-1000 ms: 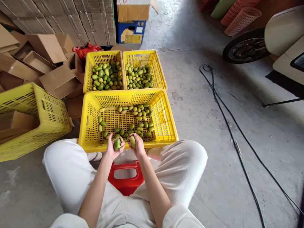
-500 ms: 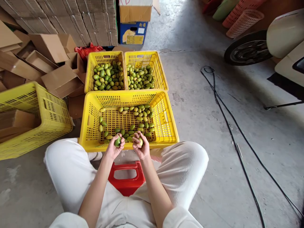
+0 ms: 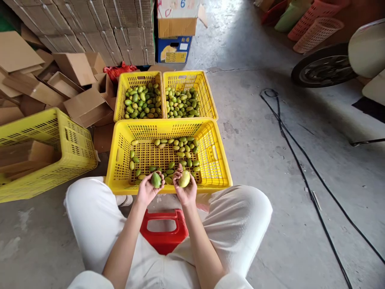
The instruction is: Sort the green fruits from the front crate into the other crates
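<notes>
My left hand (image 3: 149,189) holds a dark green oval fruit (image 3: 156,180), its fingers curled around the side. In my right hand (image 3: 187,193) lies a paler yellow-green fruit (image 3: 184,179), facing up in the cupped fingers. Both hands are above the near rim of a yellow plastic crate (image 3: 222,160). Several loose green and yellowish fruits (image 3: 181,148) are scattered over its slatted bottom. Behind it two smaller-looking yellow crates, the left one (image 3: 120,98) and the right one (image 3: 209,94), hold heaps of the same fruit. The exact kind of fruit is unclear.
Another yellow crate (image 3: 76,150) with cardboard inside stands at left, before a pile of open cardboard boxes (image 3: 87,104). Stacked flattened cartons (image 3: 132,44) rise behind. A black cable (image 3: 296,156) runs over the floor at right, near a wheel (image 3: 325,66). A red stool (image 3: 165,241) is beneath me.
Both hands have turned and opened up somewhat, so more of each fruit shows. The whole view has shifted slightly, with the crates appearing lower and further right.
</notes>
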`<state>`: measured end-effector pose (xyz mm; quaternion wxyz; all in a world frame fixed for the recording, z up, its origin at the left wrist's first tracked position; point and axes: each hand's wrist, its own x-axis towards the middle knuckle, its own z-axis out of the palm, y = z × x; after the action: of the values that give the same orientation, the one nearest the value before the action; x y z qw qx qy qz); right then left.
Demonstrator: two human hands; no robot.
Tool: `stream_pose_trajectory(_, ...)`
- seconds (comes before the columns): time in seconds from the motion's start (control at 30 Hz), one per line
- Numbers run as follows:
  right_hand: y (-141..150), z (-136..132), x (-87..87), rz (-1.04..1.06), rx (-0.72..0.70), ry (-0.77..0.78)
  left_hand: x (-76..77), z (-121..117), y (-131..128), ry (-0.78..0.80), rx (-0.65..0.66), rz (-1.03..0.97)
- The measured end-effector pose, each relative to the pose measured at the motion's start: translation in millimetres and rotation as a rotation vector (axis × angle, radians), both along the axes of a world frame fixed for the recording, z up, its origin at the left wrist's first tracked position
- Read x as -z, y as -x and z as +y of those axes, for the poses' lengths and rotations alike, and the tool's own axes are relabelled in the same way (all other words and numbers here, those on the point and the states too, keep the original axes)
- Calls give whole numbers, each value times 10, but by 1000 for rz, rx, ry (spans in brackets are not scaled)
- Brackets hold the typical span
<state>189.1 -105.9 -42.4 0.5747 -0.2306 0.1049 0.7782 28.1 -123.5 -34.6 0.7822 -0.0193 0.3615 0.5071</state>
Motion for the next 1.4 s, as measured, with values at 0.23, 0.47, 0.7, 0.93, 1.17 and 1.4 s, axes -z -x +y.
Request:
stream_pose_trajectory(0.23, -114, -21, -70, 139, -22, 46, -62, 27, 46, 72, -245, -42)
stream_pose_trajectory(0.47, 147, -61, 198, -96, -375, 189, 178, -12, -56, 175, -28, 34)
stream_pose_trajectory(0.7, 163, -108, 344, -123, -204, 366, 376, -34, -2, 271, -44, 57)
stream_pose_trajectory(0.93, 138, 41, 270, -271, -195, 437, 441, -90, -15, 255, -18, 89)
stream_pose_trajectory(1.17, 870, 1128, -359, -315, -367, 183, 554, -176, -117, 232, 41, 149)
stream_pose_trajectory(1.4, 943, 1426, -523, -992, -302, -470, 606, -144, -123, 285, 31, 113)
